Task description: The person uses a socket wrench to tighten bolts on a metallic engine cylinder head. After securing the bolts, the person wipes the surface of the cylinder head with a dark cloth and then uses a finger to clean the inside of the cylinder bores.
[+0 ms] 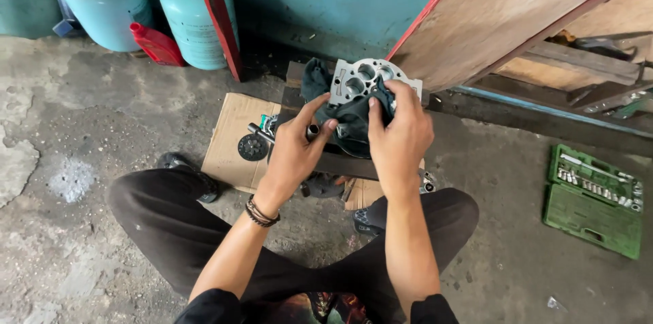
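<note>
I am crouched on the rough concrete floor [81, 242] with both hands up in front of me. My left hand [294, 150] is curled around the near side of a dark cloth [354, 116], thumb raised against the grey metal casting [364, 79] that the cloth wraps. My right hand [401, 135] is closed over the cloth on the other side, fingers pressing it against the casting's edge. The casting is a flat-faced aluminium block with several round bores and small bolt holes; its lower half is hidden under the cloth and my fingers.

To my right, an open green plastic socket case [593, 200] lies on the floor, its upper tray filled with rows of small shiny sockets and bits; the lower half looks bare, though I cannot make out details.

Under my hands a flattened piece of cardboard [231, 137] carries a dark toothed disc [252, 147] and a short metal cylinder [260, 131], with other small parts hidden behind my wrists. Against the teal wall stand two pale green gas cylinders [197, 21], cut off at the top, and a red plastic bottle [156, 45]. A wooden panel [517, 11] leans overhead at right.
</note>
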